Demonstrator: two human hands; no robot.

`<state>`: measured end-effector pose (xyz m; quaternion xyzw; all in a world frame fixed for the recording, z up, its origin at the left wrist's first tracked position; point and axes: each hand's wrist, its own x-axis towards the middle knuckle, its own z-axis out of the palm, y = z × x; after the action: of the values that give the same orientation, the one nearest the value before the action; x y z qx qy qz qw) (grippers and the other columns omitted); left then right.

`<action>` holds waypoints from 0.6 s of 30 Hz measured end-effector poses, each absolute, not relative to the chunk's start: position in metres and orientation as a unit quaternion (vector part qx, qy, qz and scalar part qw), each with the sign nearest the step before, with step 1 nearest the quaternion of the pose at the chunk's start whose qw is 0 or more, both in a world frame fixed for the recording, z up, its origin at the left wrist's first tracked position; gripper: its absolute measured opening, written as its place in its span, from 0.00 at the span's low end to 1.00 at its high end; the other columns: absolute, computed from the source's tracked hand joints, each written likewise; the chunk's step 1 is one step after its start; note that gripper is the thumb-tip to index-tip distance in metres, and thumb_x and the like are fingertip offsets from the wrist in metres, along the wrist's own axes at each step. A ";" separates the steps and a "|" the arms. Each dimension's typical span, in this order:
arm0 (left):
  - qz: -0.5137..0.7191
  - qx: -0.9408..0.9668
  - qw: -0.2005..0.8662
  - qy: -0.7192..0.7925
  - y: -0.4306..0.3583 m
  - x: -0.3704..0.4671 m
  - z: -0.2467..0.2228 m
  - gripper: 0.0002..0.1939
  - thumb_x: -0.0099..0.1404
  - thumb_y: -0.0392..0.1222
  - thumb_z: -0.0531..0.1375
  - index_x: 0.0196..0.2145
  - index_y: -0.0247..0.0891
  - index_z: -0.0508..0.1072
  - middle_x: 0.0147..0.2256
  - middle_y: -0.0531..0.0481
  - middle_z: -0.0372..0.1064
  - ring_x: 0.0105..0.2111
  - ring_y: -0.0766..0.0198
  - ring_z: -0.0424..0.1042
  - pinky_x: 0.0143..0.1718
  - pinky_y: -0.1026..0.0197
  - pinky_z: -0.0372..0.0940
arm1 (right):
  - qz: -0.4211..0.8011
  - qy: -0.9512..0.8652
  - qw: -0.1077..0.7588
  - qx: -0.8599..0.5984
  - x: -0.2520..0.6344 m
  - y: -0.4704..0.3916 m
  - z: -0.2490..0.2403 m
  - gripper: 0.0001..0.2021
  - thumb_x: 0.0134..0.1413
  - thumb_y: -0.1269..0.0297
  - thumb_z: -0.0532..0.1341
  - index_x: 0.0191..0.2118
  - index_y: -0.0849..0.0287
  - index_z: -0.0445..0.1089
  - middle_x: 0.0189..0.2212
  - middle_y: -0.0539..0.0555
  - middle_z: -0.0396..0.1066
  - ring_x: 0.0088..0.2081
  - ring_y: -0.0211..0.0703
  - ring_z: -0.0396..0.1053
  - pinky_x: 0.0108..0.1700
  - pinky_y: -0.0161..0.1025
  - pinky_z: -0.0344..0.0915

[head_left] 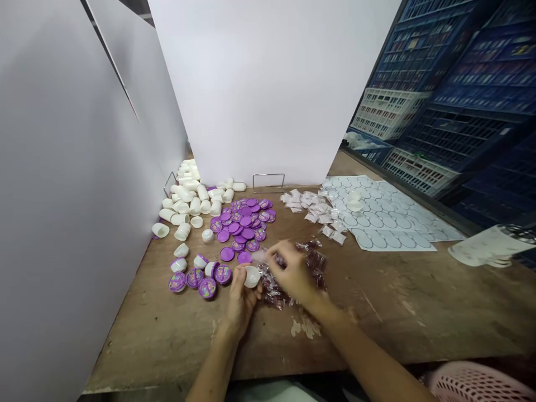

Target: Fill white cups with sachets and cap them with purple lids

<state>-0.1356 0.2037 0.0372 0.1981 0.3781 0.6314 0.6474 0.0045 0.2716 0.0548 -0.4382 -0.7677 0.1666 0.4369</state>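
My left hand (242, 296) is closed around a small white plastic cup (252, 277), its open mouth facing up. Just above and to the right of it, my right hand (291, 268) is blurred by motion. A small pale sachet (260, 255) shows at its pinched fingertips, over the cup's far side. Beneath the right hand lies a heap of clear packets with dark red contents (316, 262), partly hidden by it. Purple round lids (246, 223) are piled beyond the left hand. To its left stand several capped cups with purple printed lids (207, 288).
Many white cups (184, 192) are heaped at the back left. Pale sachets (314, 206) lie by the back panel (272, 84). Sheets with printed circles (381, 215) and a white roll (481, 245) are at the right. Crates (389, 111) stack beyond; a pink basket (473, 382) is near me.
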 end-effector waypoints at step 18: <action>0.601 0.224 0.625 0.445 0.202 -0.148 0.040 0.21 0.51 0.47 0.70 0.36 0.37 0.66 0.22 0.58 0.63 0.21 0.73 0.60 0.22 0.69 0.53 | 0.324 -0.734 0.329 -0.498 -0.018 0.284 0.051 0.05 0.55 0.68 0.60 0.29 0.59 0.70 0.26 0.51 0.72 0.31 0.43 0.68 0.35 0.37 0.62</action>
<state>-0.1475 0.2016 0.0399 0.2235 0.4455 0.6009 0.6249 -0.0180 0.2840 0.0508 -0.4977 -0.7343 0.3242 0.3286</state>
